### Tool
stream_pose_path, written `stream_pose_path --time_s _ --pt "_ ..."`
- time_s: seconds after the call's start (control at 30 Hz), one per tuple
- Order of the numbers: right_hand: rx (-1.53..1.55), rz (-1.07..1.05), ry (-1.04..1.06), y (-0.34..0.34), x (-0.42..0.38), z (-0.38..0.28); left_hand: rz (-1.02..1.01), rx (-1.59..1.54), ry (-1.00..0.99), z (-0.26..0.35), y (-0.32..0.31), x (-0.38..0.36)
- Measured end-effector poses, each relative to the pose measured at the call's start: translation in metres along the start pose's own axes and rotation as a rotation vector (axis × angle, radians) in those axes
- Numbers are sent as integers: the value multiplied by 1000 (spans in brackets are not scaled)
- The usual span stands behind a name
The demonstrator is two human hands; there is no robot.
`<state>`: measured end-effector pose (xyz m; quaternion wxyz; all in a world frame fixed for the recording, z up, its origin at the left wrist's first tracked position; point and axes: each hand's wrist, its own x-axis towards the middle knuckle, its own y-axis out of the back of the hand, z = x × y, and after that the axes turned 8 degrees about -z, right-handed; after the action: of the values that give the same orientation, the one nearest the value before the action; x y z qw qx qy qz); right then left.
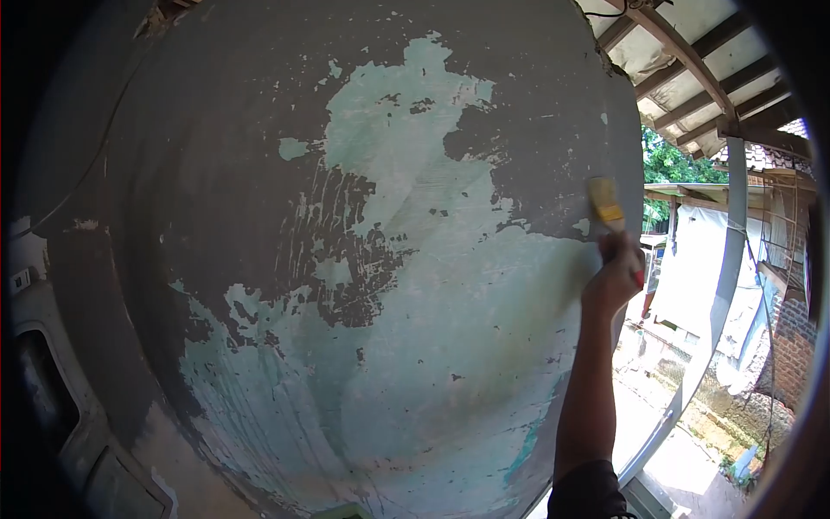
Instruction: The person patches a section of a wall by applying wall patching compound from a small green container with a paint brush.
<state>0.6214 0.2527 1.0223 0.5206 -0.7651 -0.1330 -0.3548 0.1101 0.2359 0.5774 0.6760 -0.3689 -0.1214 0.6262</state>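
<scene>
My right hand (615,281) is raised at the right side, its fingers wrapped round the handle of a paintbrush (608,208). The brush points upward, with pale bristles and a yellow band; a bit of red handle shows below the fist. Its bristles overlap the dark grey part of the wall (553,156), near the wall's right edge. Lower and in the middle, the same wall is pale green and patchy, with scratches and flaked edges. My left hand is out of the frame.
A greenish edge of some object (342,512) pokes in at the bottom. At left stands a panelled door (82,415) beside a wall switch (21,279). On the right are a post (736,208), roof beams (692,60), a white sheet (692,259) and a brick wall (794,346).
</scene>
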Motion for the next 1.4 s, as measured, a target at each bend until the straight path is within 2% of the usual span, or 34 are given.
stream_pose_path --time_s 0.03,0.1,0.13,0.17,0.27,0.33,0.4,0.47,0.5,0.57,0.6,0.63,0.67,0.7,0.83,1.03,1.23,1.4 --pt "-132 -123 35 -5 -30 -4 -3 3 2 0 -1 0" --pt "-81 -482 -27 -10 -95 -12 -4 7 13 -2 -2 1" --pt "-180 -674 -74 -9 -118 -23 -6 8 14 -1 -3 2" --pt "-159 -794 -69 -15 -123 -35 -9 11 15 -2 -5 2" --pt "-70 -531 -107 -29 -59 -23 -4 9 18 -1 -7 2" --pt "-33 -256 36 -35 -1 -12 4 -2 24 -5 -5 0" --pt "41 -12 67 -36 22 -16 5 -16 30 -9 -2 -2" --pt "-151 -161 194 -35 -14 -17 14 -31 39 -15 4 -7" --pt "-243 -244 246 -33 -47 -17 16 -42 42 -19 9 -12" --pt "-189 -662 203 -13 -134 -18 15 -70 53 -32 20 -21" --pt "-308 -988 474 3 -168 -18 20 -85 61 -39 24 -29" --pt "-250 -1236 470 13 -210 -23 19 -102 68 -44 25 -35" --pt "-114 -1405 276 21 -251 -31 15 -117 76 -48 26 -42" --pt "-50 -1539 -62 40 -291 -33 15 -128 80 -52 25 -46" --pt "-38 -1981 -388 86 -389 -40 27 -154 110 -60 19 -48" --pt "-140 -2086 -430 139 -462 -33 54 -56 154 -59 1 -56" --pt "-256 -2124 -507 147 -459 -45 16 -60 169 -69 3 -55" --pt "-268 -2077 -556 159 -465 -44 20 -9 139 -72 0 -53"
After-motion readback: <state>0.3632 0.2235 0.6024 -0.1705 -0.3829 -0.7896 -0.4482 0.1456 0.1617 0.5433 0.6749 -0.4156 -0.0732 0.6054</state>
